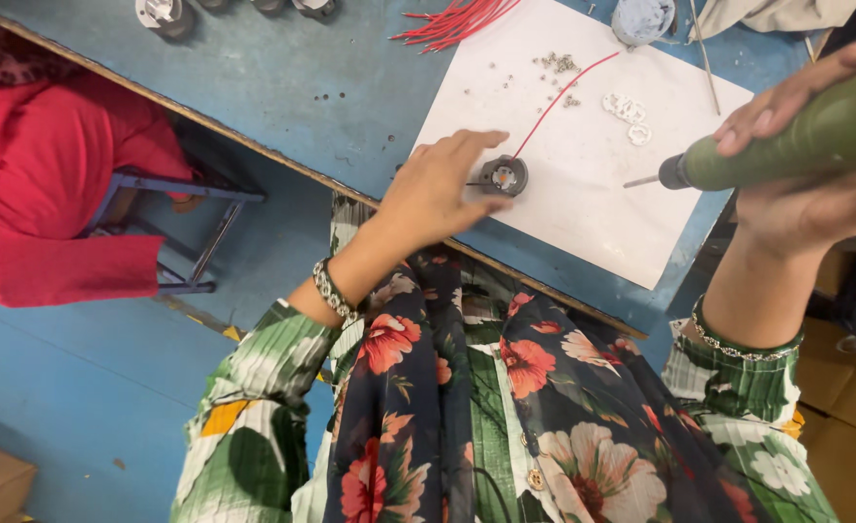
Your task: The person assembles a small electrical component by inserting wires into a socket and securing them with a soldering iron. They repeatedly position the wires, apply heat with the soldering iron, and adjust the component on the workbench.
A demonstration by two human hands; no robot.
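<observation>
Round grey part [504,177] under left hand [435,187] — green screwdriver [786,145] in right hand [815,165].

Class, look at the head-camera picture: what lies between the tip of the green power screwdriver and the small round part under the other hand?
In the head view, only bare white sheet lies between the green screwdriver tip in the right hand and the round part held by the left hand. The red wire runs above that stretch.

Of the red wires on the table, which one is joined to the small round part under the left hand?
It is the single red wire curving across the white sheet to the round part held by the left hand. The other red wires lie bundled at the sheet's top edge.
</observation>
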